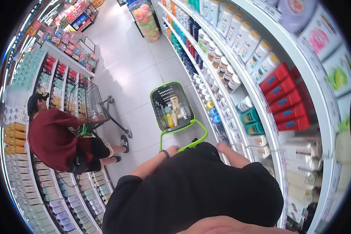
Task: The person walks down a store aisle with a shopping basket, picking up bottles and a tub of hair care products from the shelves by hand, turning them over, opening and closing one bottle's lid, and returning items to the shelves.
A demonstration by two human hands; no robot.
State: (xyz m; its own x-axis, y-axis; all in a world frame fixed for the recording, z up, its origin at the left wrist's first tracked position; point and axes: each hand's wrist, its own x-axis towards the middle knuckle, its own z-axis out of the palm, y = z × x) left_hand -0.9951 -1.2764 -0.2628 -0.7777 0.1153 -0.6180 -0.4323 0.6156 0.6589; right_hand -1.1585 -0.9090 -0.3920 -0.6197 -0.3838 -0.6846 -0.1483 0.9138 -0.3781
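A dark grey basket [154,113] with a lime green rim stands on the floor ahead of me, several bottles lying inside it. Its long green handle [202,136] reaches back toward my body. My left hand [172,150] is closed round the near end of this handle, a dark band on the wrist. Near the right-hand shelf edge is my right hand [223,148], apart from the handle; its fingers are small and blurred, and whether it holds anything cannot be made out.
Shelves of bottles [247,45] curve along the right, close to my right arm. At the left, a person in a dark red shirt [52,132] holds a wire shopping cart [87,101] beside more shelves. A display bin [150,33] stands farther up the aisle.
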